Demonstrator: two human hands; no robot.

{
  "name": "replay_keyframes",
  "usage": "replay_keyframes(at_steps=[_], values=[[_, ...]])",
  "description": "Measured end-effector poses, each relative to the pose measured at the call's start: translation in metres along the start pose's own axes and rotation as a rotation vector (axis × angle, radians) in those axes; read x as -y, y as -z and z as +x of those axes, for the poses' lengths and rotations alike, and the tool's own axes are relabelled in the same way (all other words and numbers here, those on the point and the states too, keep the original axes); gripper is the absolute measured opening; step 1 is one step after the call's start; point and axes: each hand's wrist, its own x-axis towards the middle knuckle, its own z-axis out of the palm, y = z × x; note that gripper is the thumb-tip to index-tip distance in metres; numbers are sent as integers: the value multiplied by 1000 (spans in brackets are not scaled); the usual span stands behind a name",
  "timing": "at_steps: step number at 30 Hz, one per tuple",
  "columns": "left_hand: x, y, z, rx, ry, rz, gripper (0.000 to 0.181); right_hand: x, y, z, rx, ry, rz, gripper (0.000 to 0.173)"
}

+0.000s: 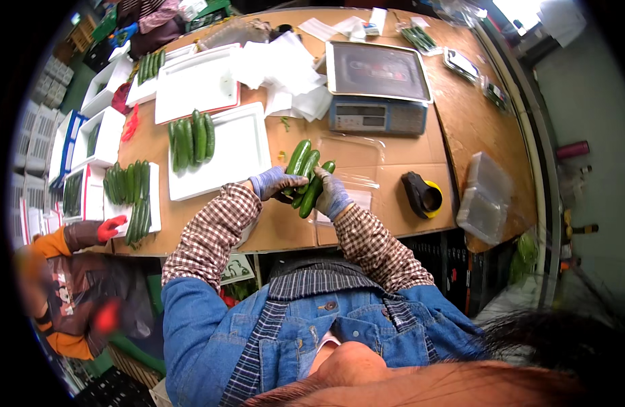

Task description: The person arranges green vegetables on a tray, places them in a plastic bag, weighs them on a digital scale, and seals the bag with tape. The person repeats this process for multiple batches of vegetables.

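Observation:
Three green cucumbers (pixel 307 175) are held together between my gloved hands above the cardboard-covered table. My left hand (pixel 281 183) is closed round them from the left, thumb on top. My right hand (pixel 333 192) grips the rightmost cucumber from the other side. To the left, several cucumbers (pixel 192 140) lie side by side on the near end of a white foam tray (pixel 246 140). A clear plastic tray (pixel 353 157) lies just beyond my right hand, with a white sheet (pixel 361 199) near it.
A digital scale (pixel 378 114) bearing a metal pan (pixel 377 71) stands ahead. White papers (pixel 287 66) lie left of it, a tape dispenser (pixel 422 195) and clear containers (pixel 485 198) to the right. A co-worker's red-gloved hand (pixel 110 228) touches a tray of cucumbers (pixel 127 183); another person (pixel 147 23) stands at far left.

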Motion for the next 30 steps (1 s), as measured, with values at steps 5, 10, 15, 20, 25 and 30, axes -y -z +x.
replay_keyframes(at_steps=[5,10,15,20,25,30], values=[[11,-45,29,85,-81,179,42,-17,52,-49,49,214,-5,45],[2,-83,55,375,-133,410,60,-58,90,-70,-231,419,254,38],[8,-80,110,523,34,661,72,-59,97,-80,-331,393,237,34],[-17,-97,103,274,-174,1422,61,-55,111,-88,-325,186,347,30],[15,-89,75,-183,-547,1311,47,-20,152,-119,-248,236,138,23],[78,-98,50,-335,-961,1170,43,26,148,-138,-495,473,-473,36]])
